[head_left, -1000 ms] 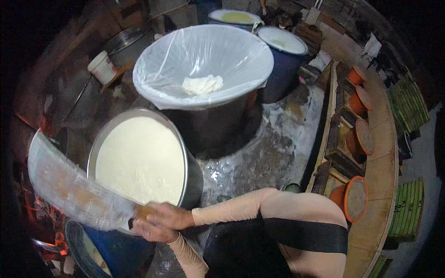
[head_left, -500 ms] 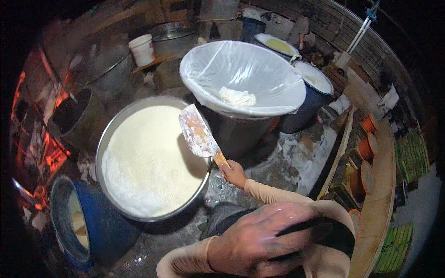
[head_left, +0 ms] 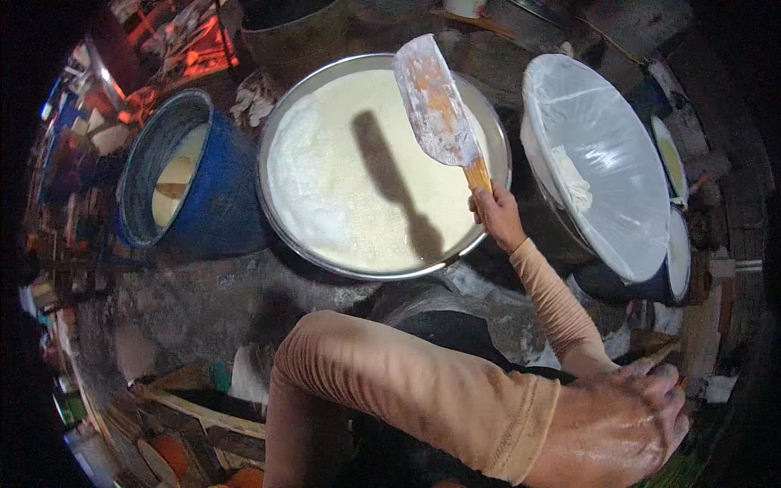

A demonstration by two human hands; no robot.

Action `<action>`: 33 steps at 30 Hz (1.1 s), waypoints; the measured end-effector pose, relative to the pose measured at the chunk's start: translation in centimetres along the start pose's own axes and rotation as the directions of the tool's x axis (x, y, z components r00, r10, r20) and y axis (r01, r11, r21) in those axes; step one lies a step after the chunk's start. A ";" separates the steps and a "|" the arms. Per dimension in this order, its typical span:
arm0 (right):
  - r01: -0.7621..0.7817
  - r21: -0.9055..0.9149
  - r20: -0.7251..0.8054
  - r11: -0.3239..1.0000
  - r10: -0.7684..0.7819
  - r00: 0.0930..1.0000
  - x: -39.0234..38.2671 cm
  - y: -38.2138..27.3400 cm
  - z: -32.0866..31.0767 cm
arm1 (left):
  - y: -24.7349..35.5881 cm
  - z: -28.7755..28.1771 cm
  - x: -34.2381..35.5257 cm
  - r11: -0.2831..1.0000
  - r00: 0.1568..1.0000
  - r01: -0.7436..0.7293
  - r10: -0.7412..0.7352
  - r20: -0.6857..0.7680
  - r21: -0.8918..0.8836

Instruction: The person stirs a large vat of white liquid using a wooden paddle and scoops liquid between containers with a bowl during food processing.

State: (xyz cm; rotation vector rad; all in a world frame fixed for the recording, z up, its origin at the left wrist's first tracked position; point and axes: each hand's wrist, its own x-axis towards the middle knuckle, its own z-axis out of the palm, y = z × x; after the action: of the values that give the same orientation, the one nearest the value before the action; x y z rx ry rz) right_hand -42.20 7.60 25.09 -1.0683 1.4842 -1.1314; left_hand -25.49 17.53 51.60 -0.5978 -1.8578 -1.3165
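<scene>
Dark, damp-looking ground (head_left: 203, 305) spreads around several vessels, with a red-orange glow at the upper left. Near the middle stands a wide, round, shiny metal basin (head_left: 366, 276), filled almost to the rim with smooth cream-coloured liquid (head_left: 333, 122); white froth (head_left: 301, 183) gathers on its left side.

Above the basin's right side, a long wooden paddle with a broad, white-crusted blade (head_left: 435, 106) is held up clear of the liquid, its dark shadow falling across the pale surface. The right hand (head_left: 498, 218) is wrapped firmly around its yellowish handle, near the basin's right rim. The left hand (head_left: 610, 427), in a tan sleeve, crosses in front of the right arm with bent fingers; whether it grasps anything cannot be told.

To the left, a tilted blue round tub (head_left: 228, 199) contains something pale. To the right, a large round funnel-like basin lined with translucent white sheeting (head_left: 626, 211) holds a white, crumpled clump (head_left: 572, 183).
</scene>
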 end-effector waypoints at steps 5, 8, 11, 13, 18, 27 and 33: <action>-0.143 -0.199 0.147 0.969 0.174 0.974 5.3 6.1 -4.2 | -6.7 -0.8 1.7 0.995 0.998 0.057 -0.060 -0.032 -0.082; -0.147 -0.249 0.181 0.957 0.195 0.964 7.0 8.3 -4.8 | -9.6 -3.4 2.7 0.984 0.995 0.091 -0.097 -0.028 -0.151; -0.205 -0.120 0.227 0.971 0.228 0.947 7.7 11.0 -4.9 | -11.7 -5.9 3.4 0.973 0.990 0.125 -0.136 -0.047 -0.195; -0.278 0.044 0.258 0.960 0.258 0.931 8.3 10.8 -3.5 | -12.9 -7.0 3.5 0.964 0.984 0.147 -0.164 -0.064 -0.222; -0.127 -0.155 -0.019 0.980 0.125 0.992 13.6 15.1 -1.4 | -15.6 -9.4 2.7 0.939 0.974 0.170 -0.205 -0.091 -0.299; 0.217 -0.859 0.090 0.464 -0.282 0.955 32.4 19.6 -0.4 | -17.0 -12.5 1.0 0.880 0.939 0.208 -0.302 -0.165 -0.428; 0.280 -0.863 0.195 0.420 -0.233 0.953 33.9 18.9 5.2 | -18.3 -10.6 -5.2 0.917 0.837 0.286 -0.380 -0.394 -0.278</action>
State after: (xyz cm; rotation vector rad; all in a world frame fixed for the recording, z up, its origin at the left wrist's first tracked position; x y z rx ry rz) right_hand -44.42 -22.54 0.17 -2.0965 1.9697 -0.4058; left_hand -32.53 1.36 38.77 -0.0482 -1.4936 -1.7279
